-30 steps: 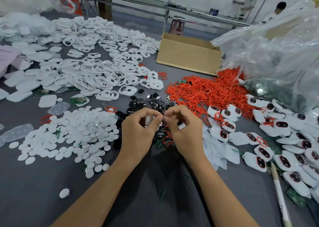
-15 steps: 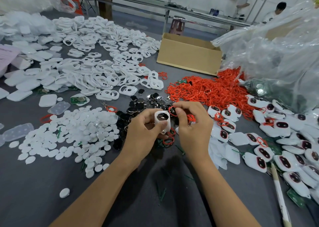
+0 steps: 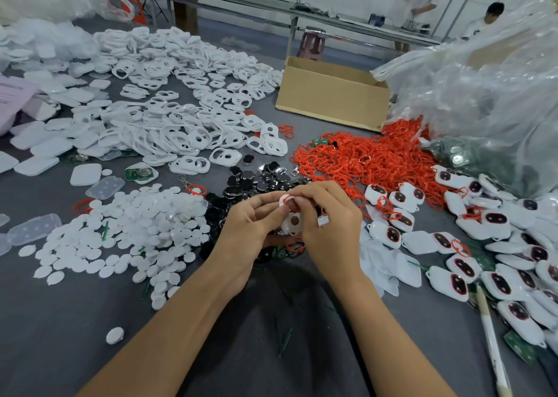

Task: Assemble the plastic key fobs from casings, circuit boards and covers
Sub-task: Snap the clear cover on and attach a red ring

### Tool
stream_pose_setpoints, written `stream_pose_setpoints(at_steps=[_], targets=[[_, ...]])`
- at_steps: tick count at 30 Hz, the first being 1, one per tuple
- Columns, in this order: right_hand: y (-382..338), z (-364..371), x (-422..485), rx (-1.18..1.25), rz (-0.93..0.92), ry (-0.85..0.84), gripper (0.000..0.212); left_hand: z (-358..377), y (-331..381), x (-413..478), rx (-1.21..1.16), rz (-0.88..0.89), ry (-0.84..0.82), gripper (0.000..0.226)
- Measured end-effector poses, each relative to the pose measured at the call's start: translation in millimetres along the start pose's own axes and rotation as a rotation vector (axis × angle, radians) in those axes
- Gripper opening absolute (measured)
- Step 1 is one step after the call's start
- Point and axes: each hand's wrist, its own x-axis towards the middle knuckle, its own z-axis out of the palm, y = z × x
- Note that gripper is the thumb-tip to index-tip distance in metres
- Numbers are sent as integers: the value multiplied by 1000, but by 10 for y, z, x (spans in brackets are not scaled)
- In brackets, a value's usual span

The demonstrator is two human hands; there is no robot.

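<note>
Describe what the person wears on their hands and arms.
The left forearm and right forearm are bare to the frame edge, with no sleeves in view. The left hand and right hand wear no gloves. No ring, watch or wristband shows.

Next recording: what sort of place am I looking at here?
Probably a small factory assembly workshop: bulk heaps of white casings and red rings on the grey table, finished fobs lie heaped on the right, and other people work at a long bench behind.

Bare forearms (image 3: 169,321), bare left hand (image 3: 247,230) and right hand (image 3: 332,227).
</note>
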Motion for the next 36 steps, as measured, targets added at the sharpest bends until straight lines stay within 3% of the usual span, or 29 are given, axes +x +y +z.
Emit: stream_pose_setpoints(at_steps=[7, 16, 36], targets=[[-16, -1, 15, 1, 3, 21, 19, -26, 14, -6, -39, -10, -59, 38], [-28, -22, 21, 37, 38, 21, 19, -26, 24, -8, 41, 46, -16, 14], [-15, 25, -4, 7, -8, 20, 22, -3, 87, -33, -66, -47, -23, 14]])
